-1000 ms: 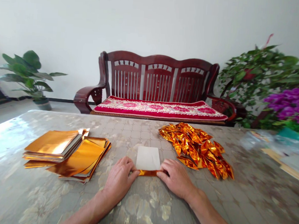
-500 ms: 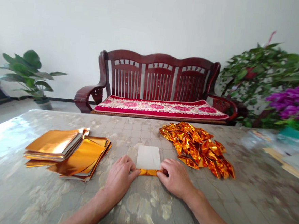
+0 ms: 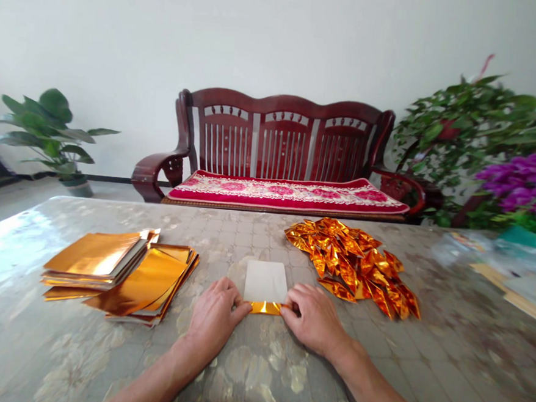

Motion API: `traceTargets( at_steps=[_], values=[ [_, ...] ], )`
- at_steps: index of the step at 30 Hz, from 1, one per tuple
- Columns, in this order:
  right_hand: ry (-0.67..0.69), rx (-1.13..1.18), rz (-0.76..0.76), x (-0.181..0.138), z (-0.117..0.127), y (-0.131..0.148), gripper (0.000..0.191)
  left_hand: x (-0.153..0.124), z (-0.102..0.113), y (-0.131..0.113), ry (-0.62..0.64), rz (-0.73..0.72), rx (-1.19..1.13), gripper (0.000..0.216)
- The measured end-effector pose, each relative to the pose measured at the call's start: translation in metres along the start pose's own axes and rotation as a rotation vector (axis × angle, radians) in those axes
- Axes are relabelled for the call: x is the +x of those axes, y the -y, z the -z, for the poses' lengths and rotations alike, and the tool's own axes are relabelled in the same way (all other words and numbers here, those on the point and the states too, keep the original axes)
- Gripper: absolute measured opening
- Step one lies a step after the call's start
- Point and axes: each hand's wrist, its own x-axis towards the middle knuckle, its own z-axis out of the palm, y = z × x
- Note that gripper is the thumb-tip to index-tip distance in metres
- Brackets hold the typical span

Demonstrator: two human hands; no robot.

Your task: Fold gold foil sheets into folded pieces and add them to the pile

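Over the last second the change is small: the folded gold edge [image 3: 265,308] along the near side of the white-backed foil sheet [image 3: 266,282] now lies flatter and catches more light than a moment ago, and its crease looks a little sharper. The sheet stays in the same spot, square to the person, at the middle of the marble-patterned table [image 3: 422,365], its white face up and its far part flat.

The left hand [image 3: 216,320] and the right hand [image 3: 312,319] sit at either end of that fold, palms down and angled inward, forearms coming in from the lower corners in a shallow V. Neither hand is spread wide: the fingers curl slightly and close on the ends of the gold edge, pressing it to the tabletop. The fingers hide the contact, so how firm the pinch is seems hard to judge from this view.

Left of the left hand lie two overlapping stacks of gold foil sheets [image 3: 103,263], untouched and just clear of the hand. Right of the right hand, close beside it, sits a loose heap of folded gold foil pieces [image 3: 350,262], pointed and glinting. Past the table's far edge stands a dark red wooden bench [image 3: 282,134] with a red floral seat runner [image 3: 287,193].
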Motion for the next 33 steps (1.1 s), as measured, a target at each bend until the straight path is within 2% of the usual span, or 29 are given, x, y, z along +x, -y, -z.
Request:
traceTargets(
  at_steps=[9,15,18,23,29,33],
  values=[
    [0.011,-0.002,-0.005,0.001,0.0,0.0,0.015,0.0,0.0,0.001,0.003,0.001,0.003,0.022],
    [0.012,-0.012,-0.006,0.001,0.0,0.0,0.015,-0.002,0.0,0.0,-0.021,-0.028,0.01,0.013],
    [0.016,-0.016,-0.01,0.001,0.001,0.001,0.015,-0.002,-0.001,0.0,-0.064,-0.099,0.016,0.009],
    [0.016,0.013,-0.043,0.001,0.003,0.003,0.008,-0.002,-0.004,-0.003,-0.081,-0.271,0.055,0.025],
    [-0.004,0.106,-0.109,0.0,0.003,0.004,0.017,-0.005,-0.006,-0.009,0.075,-0.5,0.124,0.028],
    [-0.008,0.115,-0.106,-0.001,0.003,0.004,0.014,-0.01,-0.003,-0.015,0.147,-0.554,0.262,0.029]
  ],
)
